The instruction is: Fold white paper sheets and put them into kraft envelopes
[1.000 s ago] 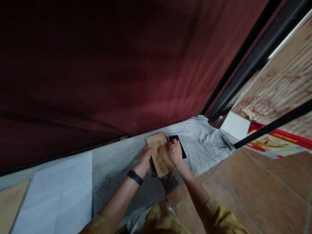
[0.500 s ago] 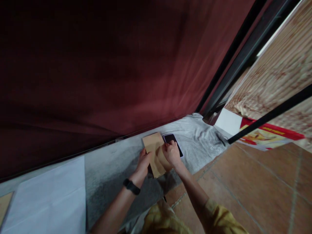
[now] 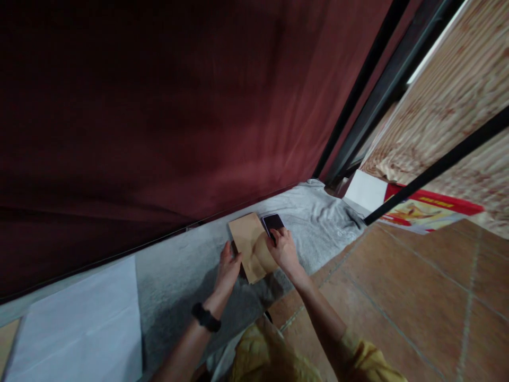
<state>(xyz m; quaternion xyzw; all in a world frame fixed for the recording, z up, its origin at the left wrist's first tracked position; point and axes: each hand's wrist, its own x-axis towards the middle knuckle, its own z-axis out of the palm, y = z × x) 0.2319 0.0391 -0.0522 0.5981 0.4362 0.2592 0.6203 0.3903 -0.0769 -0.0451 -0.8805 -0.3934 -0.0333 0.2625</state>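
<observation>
A tan paper envelope or folded packet (image 3: 249, 241), perhaps several stacked, lies on a grey cloth-covered ledge. Just right of it is a dark-screened phone (image 3: 272, 220) with a pale rim, its lower part covered by my right hand. My left hand (image 3: 228, 269), with a black band on the wrist, is at the packet's left edge, thumb and fingers apart. Over the packet's right edge and the phone sits my right hand (image 3: 284, 250), fingers bent and spread, the tips on or just above the phone; firm contact is hard to make out.
Behind the ledge hangs a dark red curtain (image 3: 222, 132). White paper (image 3: 75, 323) lies at the left. Black metal bars (image 3: 437, 164) cross the right side, near a red and yellow printed box (image 3: 429, 209) on the brown tiled floor (image 3: 397, 297).
My left hand has loosened from the packet's left edge, its fingers spreading. My right hand has shifted from the packet's surface toward the phone. The view has turned slightly.
</observation>
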